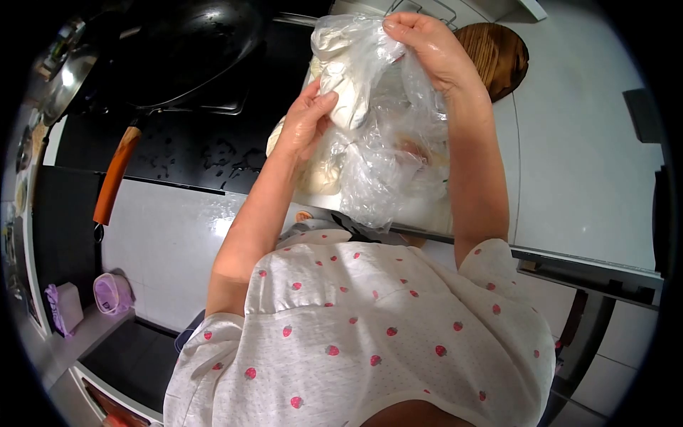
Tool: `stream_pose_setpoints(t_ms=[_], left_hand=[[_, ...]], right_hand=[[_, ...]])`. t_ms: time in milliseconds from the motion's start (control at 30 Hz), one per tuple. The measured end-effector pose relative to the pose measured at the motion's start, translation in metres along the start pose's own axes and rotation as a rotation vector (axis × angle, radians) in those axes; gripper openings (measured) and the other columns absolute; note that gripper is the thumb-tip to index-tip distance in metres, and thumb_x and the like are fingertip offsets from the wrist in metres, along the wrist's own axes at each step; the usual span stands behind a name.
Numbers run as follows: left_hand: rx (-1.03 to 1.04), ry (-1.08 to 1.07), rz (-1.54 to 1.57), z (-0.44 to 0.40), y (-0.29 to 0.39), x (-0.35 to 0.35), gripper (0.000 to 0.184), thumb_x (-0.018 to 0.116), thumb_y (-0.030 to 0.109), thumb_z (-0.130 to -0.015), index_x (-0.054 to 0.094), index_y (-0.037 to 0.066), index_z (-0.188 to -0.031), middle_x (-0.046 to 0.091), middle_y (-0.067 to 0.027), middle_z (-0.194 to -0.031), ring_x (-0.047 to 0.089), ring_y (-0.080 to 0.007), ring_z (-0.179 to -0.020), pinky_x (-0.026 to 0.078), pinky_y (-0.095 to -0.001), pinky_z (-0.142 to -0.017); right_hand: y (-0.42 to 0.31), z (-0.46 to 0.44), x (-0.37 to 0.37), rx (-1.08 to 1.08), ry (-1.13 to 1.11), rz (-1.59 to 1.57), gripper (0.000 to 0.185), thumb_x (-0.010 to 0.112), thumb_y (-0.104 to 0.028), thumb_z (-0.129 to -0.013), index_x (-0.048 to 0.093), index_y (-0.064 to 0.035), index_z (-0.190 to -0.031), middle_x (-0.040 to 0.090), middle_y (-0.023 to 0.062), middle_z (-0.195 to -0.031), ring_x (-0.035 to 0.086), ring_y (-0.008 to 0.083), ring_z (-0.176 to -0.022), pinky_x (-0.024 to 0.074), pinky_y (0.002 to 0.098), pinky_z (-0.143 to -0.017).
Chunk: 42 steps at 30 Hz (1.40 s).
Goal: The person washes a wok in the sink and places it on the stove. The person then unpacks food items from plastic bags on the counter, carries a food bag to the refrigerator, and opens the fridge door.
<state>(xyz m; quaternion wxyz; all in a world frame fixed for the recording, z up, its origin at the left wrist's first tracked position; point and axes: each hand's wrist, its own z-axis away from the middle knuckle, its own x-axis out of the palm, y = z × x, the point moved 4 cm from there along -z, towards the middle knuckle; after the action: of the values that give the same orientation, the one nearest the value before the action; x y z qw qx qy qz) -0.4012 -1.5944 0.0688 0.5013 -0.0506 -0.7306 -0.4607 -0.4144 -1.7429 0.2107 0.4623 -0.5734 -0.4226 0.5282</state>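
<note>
A clear plastic bag [377, 67] hangs over the counter, with my right hand [430, 51] pinching its top edge. My left hand [307, 122] is closed on the bag's left side, by a smooth white lump [347, 96] inside that looks like dough or a bun. Below it lies another crumpled clear bag [373, 188]. Pale, rounded pieces [321, 174] show under the plastic at the left, and something reddish-brown [413, 151] is blurred beneath it at the right. The folds hide most of what lies underneath.
A large black wok [192, 50] with an orange-brown handle [117, 178] sits on the wet black stovetop [178, 153] at left. A round wooden board [501, 60] rests behind my right forearm. The white counter [583, 178] stretches to the right.
</note>
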Motion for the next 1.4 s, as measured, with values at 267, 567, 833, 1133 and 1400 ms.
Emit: stream_pose_setpoints(t_ms=[267,567,833,1133,1400], left_hand=[[-0.026,0.208,0.121,0.024,-0.006,0.006,0.036,0.054,0.022,-0.086,0.046,0.004,-0.116,0.055,-0.0064,-0.11,0.054,-0.0155,-0.099,0.044,-0.0312,-0.087],[-0.118,0.186,0.261,0.04,0.004,0.018,0.032,0.042,0.023,-0.091,0.047,0.001,-0.114,0.057,-0.009,-0.104,0.059,-0.0183,-0.089,0.051,-0.0305,-0.078],[-0.096,0.148,0.196,0.046,0.007,0.02,0.041,0.038,0.029,-0.093,0.04,-0.003,-0.118,0.056,-0.0121,-0.102,0.059,-0.02,-0.086,0.05,-0.0331,-0.076],[-0.022,0.161,0.067,0.052,0.012,0.022,0.041,0.043,0.032,-0.09,0.043,0.001,-0.118,0.056,-0.0092,-0.104,0.058,-0.0178,-0.09,0.049,-0.0308,-0.078],[0.03,0.188,-0.011,0.058,0.019,0.029,0.042,0.045,0.033,-0.09,0.043,0.002,-0.118,0.057,-0.0095,-0.105,0.058,-0.0177,-0.09,0.049,-0.0304,-0.077]], right_hand=[[0.007,0.004,0.002,0.026,0.013,0.18,0.031,0.064,-0.019,-0.077,0.057,-0.0012,-0.101,0.057,0.0004,-0.08,0.05,0.0067,-0.072,0.0408,0.0207,-0.065],[-0.032,0.037,0.033,-0.195,-0.139,0.521,0.045,0.067,-0.011,-0.069,0.054,-0.0025,-0.111,0.059,0.0064,-0.095,0.054,0.014,-0.086,0.0418,0.0256,-0.083],[-0.035,0.043,0.033,-0.243,-0.044,0.619,0.02,0.059,-0.012,-0.075,0.063,0.0006,-0.089,0.062,0.0047,-0.084,0.055,0.0121,-0.08,0.0426,0.0241,-0.075],[-0.04,0.053,0.037,-0.238,-0.029,0.6,0.019,0.059,-0.01,-0.075,0.063,0.0006,-0.09,0.062,0.0026,-0.083,0.054,0.0094,-0.076,0.0427,0.0228,-0.072],[-0.039,0.057,0.037,-0.218,0.003,0.605,0.02,0.059,-0.011,-0.075,0.064,-0.0001,-0.09,0.062,0.0022,-0.081,0.054,0.0086,-0.075,0.0427,0.022,-0.071]])
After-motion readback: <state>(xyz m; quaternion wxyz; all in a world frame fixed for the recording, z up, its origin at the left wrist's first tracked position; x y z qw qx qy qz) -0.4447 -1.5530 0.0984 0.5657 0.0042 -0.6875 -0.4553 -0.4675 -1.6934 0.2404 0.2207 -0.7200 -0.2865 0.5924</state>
